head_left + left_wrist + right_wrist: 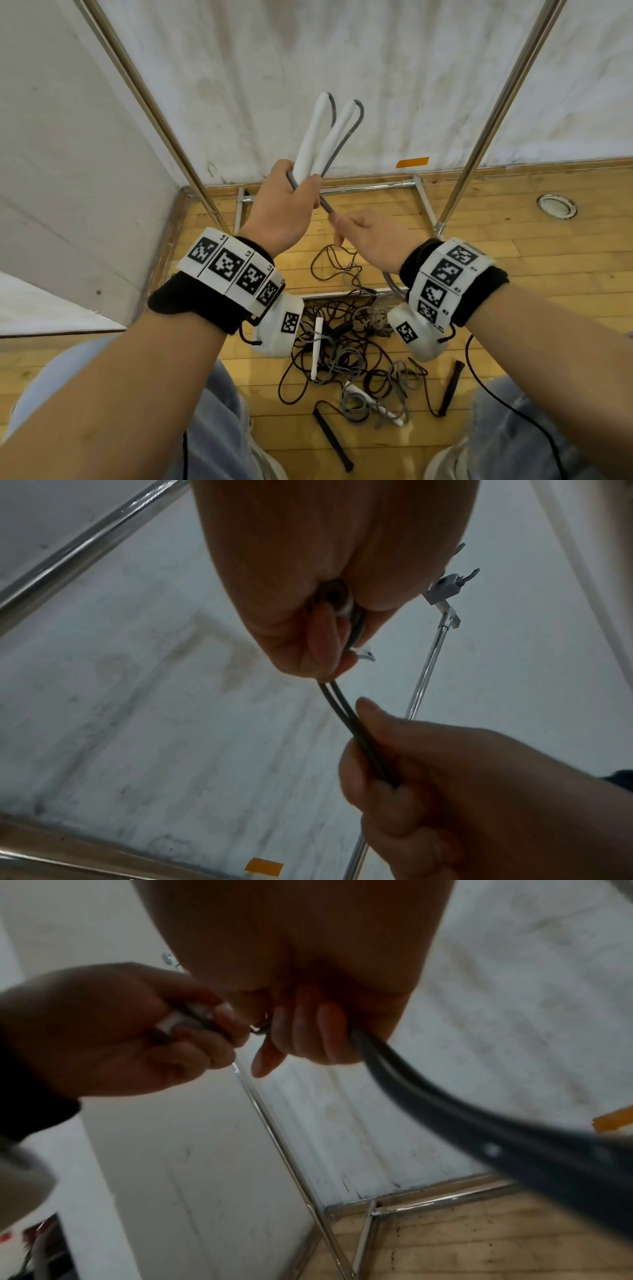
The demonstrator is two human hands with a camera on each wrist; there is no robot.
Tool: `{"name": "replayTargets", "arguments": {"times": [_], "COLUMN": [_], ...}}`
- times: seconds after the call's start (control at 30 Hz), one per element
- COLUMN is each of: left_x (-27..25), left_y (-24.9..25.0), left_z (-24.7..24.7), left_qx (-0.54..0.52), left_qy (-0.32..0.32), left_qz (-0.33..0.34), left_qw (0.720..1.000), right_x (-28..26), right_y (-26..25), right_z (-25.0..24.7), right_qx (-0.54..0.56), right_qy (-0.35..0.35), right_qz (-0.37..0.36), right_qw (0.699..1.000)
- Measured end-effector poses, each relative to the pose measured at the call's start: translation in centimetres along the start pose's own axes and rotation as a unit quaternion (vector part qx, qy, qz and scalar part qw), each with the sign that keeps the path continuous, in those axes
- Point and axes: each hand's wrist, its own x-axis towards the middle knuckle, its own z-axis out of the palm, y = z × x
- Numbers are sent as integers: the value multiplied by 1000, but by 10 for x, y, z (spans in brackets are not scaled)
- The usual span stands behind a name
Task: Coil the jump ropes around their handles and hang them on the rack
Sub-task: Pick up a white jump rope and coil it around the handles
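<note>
Left hand (281, 202): clenched both white handles (325, 137) together, tips up (steady core for winding).
Right hand (370, 236): pinched doubled grey rope (346, 718), kept taut.

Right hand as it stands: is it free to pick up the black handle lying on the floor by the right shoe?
Probably not yet. The right hand is raised and gripping the grey rope running from the white handles; the black handle lies uncovered on the floor, well below.
</note>
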Motion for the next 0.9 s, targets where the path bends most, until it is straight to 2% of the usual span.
{"name": "replayTargets", "arguments": {"times": [0.1,0.2,0.37,0.57,0.73,0.8,0.9], "left_x": [5,6,2,-3,-2,2,6], "left_y": [-8,-15,-21,-24,-30,-33,-38], "left_z": [-3,-5,1,18,18,16,12], "left_qx": [97,193,230,327,352,359,396], "left_qy": [16,4,-31,-42,-17,2,9], "left_qz": [3,3,-4,7,8,1,-30], "left_qw": [995,981,973,944,936,933,918], "right_x": [0,-1,-3,-13,-21,-24,-24], "right_y": [-4,-8,-18,-34,-41,-43,-40], "right_z": [-1,-10,-21,-4,-4,-14,-36], "right_qx": [-33,-61,-35,2,19,13,36], "right_qy": [-31,-8,26,-55,-62,-42,42], "right_qz": [-2,-9,-24,-49,-61,-69,-68], "right_qw": [999,998,999,997,996,997,996]}}
